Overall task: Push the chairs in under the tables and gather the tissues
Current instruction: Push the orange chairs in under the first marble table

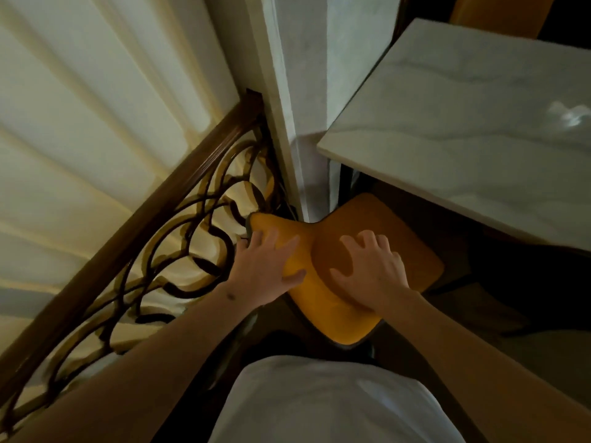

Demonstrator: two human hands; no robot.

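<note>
A yellow padded chair (412, 251) stands in front of me, its seat partly under the white marble table (473, 145) at the right. My left hand (265, 270) lies on the chair's backrest at its left end, fingers spread, thumb on the front face. My right hand (371, 266) rests flat with spread fingers where backrest and seat meet. Neither hand closes around the chair. No tissues are in view.
A wooden handrail with dark curled ironwork (179, 225) runs along the left, with pale stairs beyond it. A white marble pillar (303, 91) stands just behind the chair. Another yellow chair back (499, 14) shows beyond the table at the top right.
</note>
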